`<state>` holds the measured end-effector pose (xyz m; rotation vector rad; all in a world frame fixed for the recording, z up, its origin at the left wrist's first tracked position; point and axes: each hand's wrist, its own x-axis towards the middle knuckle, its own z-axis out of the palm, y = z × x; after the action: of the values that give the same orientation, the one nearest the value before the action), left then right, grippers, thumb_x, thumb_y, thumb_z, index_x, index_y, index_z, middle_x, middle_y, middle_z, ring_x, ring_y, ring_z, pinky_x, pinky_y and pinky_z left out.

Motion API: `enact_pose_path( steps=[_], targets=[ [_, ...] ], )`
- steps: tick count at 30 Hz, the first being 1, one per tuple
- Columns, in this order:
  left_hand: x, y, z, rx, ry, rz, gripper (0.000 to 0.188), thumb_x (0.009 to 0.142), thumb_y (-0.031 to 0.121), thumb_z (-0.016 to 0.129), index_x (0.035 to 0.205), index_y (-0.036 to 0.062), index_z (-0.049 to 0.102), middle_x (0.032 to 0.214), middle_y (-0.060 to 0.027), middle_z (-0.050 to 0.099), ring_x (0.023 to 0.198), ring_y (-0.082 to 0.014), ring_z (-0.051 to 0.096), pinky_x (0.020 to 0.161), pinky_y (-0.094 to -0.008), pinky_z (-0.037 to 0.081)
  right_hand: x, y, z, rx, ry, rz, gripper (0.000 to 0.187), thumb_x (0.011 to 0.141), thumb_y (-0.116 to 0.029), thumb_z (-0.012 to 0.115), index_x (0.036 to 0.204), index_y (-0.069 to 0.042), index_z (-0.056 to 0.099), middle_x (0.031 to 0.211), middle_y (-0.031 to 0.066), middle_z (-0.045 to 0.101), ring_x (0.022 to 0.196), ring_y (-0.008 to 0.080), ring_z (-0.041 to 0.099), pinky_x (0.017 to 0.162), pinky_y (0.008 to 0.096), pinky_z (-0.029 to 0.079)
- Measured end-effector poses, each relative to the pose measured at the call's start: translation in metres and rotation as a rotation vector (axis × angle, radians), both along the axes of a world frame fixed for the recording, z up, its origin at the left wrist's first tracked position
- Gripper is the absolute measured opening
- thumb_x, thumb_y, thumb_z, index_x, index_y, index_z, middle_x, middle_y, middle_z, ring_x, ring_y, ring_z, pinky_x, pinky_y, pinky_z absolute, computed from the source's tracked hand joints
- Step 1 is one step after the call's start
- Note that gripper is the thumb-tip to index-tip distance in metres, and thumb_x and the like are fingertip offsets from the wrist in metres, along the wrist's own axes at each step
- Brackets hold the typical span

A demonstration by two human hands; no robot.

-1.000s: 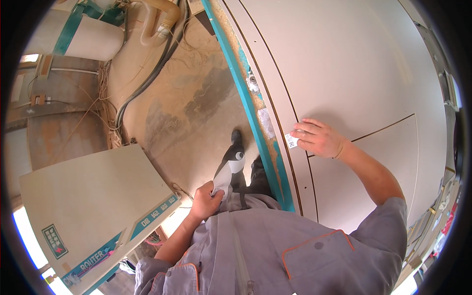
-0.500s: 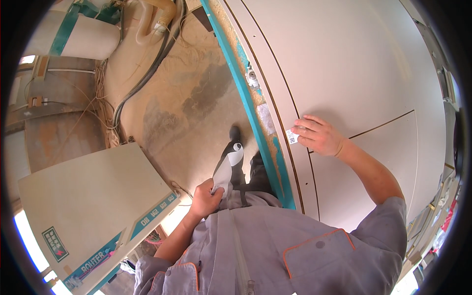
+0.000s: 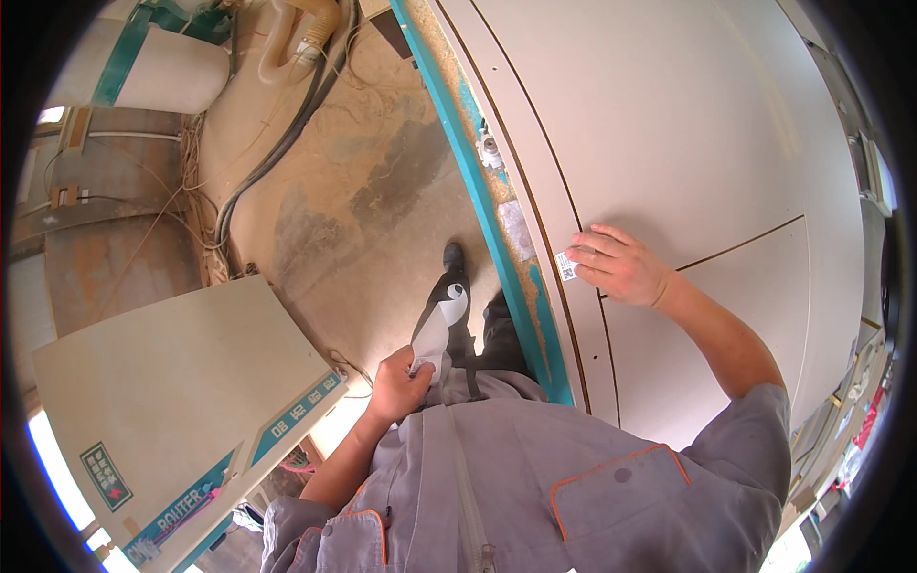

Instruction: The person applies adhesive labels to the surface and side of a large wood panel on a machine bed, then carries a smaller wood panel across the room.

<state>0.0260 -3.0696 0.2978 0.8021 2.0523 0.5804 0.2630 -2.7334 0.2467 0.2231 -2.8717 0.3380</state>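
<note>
Close in front of my body, my left hand is closed on a strip of white label paper, whose far end curls over into a loop. Out to the right, my right hand rests on a large pale panel, its fingers spread and laid along the surface. Under those fingertips lies a small white printed label, partly covered by them. It sits near the panel's left edge, beside a dark groove. The thumb of my right hand is mostly hidden.
A teal machine edge runs along the panel's left side, with a metal fitting on the dusty bed. At lower left stands a beige machine cabinet. Black cables and a ribbed hose lie on the dusty floor.
Both hands keep nearly the same places. The view has shifted very slightly, and the curled end of the label strip has moved a little.
</note>
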Motion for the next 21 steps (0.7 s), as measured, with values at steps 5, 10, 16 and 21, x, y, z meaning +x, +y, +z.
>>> enact_pose_path(
  steps=[5, 10, 16, 21],
  targets=[
    [0.001, 0.002, -0.003, 0.051, -0.037, 0.064, 0.017, 0.081, 0.011, 0.066, 0.086, -0.0037, 0.061, 0.070, -0.0108, 0.060, 0.065, -0.0122, 0.051, 0.060, -0.0311, 0.045, 0.011, -0.017, 0.018, -0.081, -0.252, -0.104, 0.056, 0.075, -0.028, 0.069, 0.123, -0.002, 0.058, 0.133, 0.0096, 0.055, 0.132, 0.0274, 0.043, 0.113, 0.0471, 0.028],
    [-0.002, 0.009, -0.002, 0.049, -0.013, 0.020, 0.015, 0.083, 0.011, 0.062, 0.088, -0.0031, 0.062, 0.069, -0.0142, 0.060, 0.063, -0.0168, 0.055, 0.060, -0.0315, 0.046, 0.016, -0.067, 0.013, -0.206, -0.327, -0.372, 0.075, 0.082, -0.044, 0.064, 0.137, 0.003, 0.044, 0.146, 0.0174, 0.040, 0.140, 0.0311, 0.032, 0.115, 0.0485, 0.022],
    [-0.026, 0.008, -0.021, 0.180, -0.040, 0.051, 0.016, 0.083, 0.011, 0.065, 0.091, -0.0031, 0.064, 0.068, -0.0091, 0.060, 0.062, -0.0107, 0.052, 0.058, -0.0280, 0.044, 0.018, -0.090, 0.008, -0.179, -0.233, -0.507, 0.076, 0.082, -0.043, 0.063, 0.136, 0.006, 0.043, 0.144, 0.0219, 0.041, 0.138, 0.0358, 0.033, 0.115, 0.0469, 0.022],
    [-0.023, 0.051, 0.004, 0.414, -0.498, 0.231, 0.022, 0.091, 0.004, 0.060, 0.113, -0.0008, 0.063, 0.097, -0.0012, 0.066, 0.087, -0.0077, 0.058, 0.078, -0.0237, 0.047, 0.011, -0.113, 0.014, -0.254, -0.247, -0.616, 0.071, 0.080, -0.039, 0.066, 0.131, 0.006, 0.048, 0.141, 0.0215, 0.045, 0.135, 0.0361, 0.037, 0.115, 0.0464, 0.022]
  ],
)
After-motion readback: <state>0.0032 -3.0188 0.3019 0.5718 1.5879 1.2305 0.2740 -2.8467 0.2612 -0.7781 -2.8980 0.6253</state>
